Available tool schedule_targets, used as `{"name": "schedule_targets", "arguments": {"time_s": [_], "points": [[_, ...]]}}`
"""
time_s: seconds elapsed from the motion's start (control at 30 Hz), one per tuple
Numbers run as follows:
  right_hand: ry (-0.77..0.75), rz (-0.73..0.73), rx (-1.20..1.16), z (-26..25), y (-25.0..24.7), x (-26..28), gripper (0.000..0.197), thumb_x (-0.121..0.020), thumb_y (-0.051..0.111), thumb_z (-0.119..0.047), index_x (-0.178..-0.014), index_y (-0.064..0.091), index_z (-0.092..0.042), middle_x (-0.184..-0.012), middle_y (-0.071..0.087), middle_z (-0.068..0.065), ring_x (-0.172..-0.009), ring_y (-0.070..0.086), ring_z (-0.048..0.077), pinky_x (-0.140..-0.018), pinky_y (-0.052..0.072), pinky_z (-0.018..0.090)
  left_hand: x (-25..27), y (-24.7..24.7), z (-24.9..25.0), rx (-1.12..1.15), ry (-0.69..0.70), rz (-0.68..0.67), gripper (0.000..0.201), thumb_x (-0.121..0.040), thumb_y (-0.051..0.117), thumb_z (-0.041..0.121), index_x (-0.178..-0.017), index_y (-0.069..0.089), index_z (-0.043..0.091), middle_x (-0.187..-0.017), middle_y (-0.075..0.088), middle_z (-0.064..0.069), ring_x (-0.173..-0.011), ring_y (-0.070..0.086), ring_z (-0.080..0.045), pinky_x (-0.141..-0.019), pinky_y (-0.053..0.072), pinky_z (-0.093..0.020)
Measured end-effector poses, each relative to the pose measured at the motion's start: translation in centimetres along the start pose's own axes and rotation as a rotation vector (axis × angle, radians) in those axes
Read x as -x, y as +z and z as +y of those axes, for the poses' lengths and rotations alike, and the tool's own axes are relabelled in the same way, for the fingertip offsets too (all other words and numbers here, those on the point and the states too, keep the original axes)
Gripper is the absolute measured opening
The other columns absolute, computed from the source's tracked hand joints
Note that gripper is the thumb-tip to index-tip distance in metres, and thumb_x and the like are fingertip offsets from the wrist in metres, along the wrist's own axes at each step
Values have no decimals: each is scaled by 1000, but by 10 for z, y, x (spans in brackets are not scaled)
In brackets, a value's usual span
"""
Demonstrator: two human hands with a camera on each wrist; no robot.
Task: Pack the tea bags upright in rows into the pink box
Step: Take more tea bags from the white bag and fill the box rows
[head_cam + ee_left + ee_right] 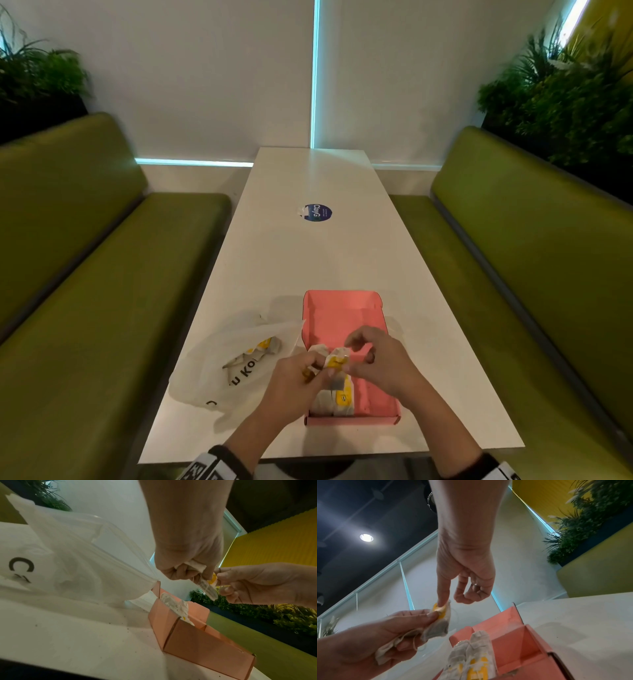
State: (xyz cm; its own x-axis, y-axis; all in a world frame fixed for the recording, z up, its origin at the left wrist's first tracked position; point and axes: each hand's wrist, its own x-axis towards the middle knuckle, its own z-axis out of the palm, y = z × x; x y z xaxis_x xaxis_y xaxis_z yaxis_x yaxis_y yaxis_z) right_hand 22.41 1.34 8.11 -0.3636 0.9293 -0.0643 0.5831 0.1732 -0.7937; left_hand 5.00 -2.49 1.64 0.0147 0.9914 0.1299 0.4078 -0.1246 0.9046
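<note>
The open pink box (346, 318) lies on the white table (308, 260), with a few tea bags (337, 401) standing in its near left corner. My left hand (313, 370) hovers over that corner and grips a small bunch of tea bags (436, 627). One of them hangs down from its fingers (207, 589). My right hand (347, 358) meets it from the right and pinches that bag's yellow tag (213, 580) with thumb and fingertip, its other fingers curled. The bags standing in the box (474, 655) also show in the right wrist view.
A white plastic bag (236, 363) with more tea bags inside lies just left of the box, touching its left wall. A round blue sticker (318, 212) sits mid-table. Green benches (102, 274) flank the table on both sides.
</note>
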Motion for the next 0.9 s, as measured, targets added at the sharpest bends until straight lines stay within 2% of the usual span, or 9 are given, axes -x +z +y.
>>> {"name": "schedule_targets", "arguments": {"time_s": [0.1, 0.2, 0.3, 0.4, 0.5, 0.6, 0.7, 0.8, 0.9], "points": [[14, -46, -47, 4, -1, 2, 43, -68, 80, -14, -100, 53, -25, -107, 51, -8, -64, 46, 2, -56, 41, 9, 0, -2, 4, 20, -10, -17, 9, -85, 67, 19, -77, 67, 23, -59, 56, 16, -52, 49, 3, -54, 35, -11], [8, -93, -46, 6, 2, 0, 37, -65, 84, -18, -89, 58, -31, -108, 50, -7, -65, 49, 5, -59, 46, 13, -1, -1, 8, 65, -5, -16, 9, -85, 68, 18, -78, 68, 23, -57, 58, 22, -53, 50, 5, -54, 34, -8], [-11, -116, -18, 10, 7, -1, 31, -70, 80, -19, -88, 61, -36, -111, 51, -5, -73, 52, 6, -69, 50, 18, -1, -2, 8, 118, -17, -40, 7, -83, 69, 23, -77, 68, 22, -63, 60, 14, -57, 51, 1, -58, 38, -14], [29, -164, -158, 10, 5, 0, 41, -78, 71, -11, -108, 61, -37, -116, 54, -9, -75, 51, 11, -71, 49, 17, -1, -4, 6, 114, -17, -73, 10, -81, 68, 33, -71, 66, 36, -69, 63, 7, -63, 54, -2, -61, 42, -18], [44, -259, -310, 7, -1, 1, 53, -83, 61, -2, -122, 55, -37, -115, 59, -13, -77, 55, 10, -71, 50, 15, -1, -5, 6, 62, -20, -104, 22, -85, 68, 20, -70, 64, 35, -65, 58, 11, -59, 50, 2, -59, 37, -14], [13, -261, -180, 6, 0, -3, 35, -84, 62, -3, -108, 65, -29, -108, 63, -11, -81, 59, 7, -73, 52, 17, -1, -7, 11, 105, -13, -125, 8, -79, 71, 25, -73, 70, 20, -68, 60, 9, -55, 47, 4, -56, 33, -10], [-18, -172, -150, 6, 0, -5, 19, -79, 70, -4, -78, 67, -22, -102, 63, -9, -74, 54, 4, -70, 49, 17, -2, -7, 7, 142, 17, -59, 25, -67, 69, 41, -70, 71, 16, -82, 62, -1, -68, 53, 0, -61, 40, -16], [-37, -125, -164, 6, -4, -6, 25, -76, 74, -8, -65, 63, -27, -97, 64, -8, -68, 53, 2, -65, 46, 14, -5, -9, 6, 136, 11, -33, 19, -69, 75, 28, -67, 68, 10, -85, 59, 0, -75, 56, 0, -63, 43, -16], [-31, -106, -196, 4, -6, -6, 21, -78, 72, -9, -67, 63, -25, -94, 65, -7, -68, 54, 8, -67, 50, 21, -6, -11, 9, 139, 5, -25, 21, -74, 76, 13, -60, 64, 24, -82, 57, 3, -70, 55, 1, -61, 42, -15]]}}
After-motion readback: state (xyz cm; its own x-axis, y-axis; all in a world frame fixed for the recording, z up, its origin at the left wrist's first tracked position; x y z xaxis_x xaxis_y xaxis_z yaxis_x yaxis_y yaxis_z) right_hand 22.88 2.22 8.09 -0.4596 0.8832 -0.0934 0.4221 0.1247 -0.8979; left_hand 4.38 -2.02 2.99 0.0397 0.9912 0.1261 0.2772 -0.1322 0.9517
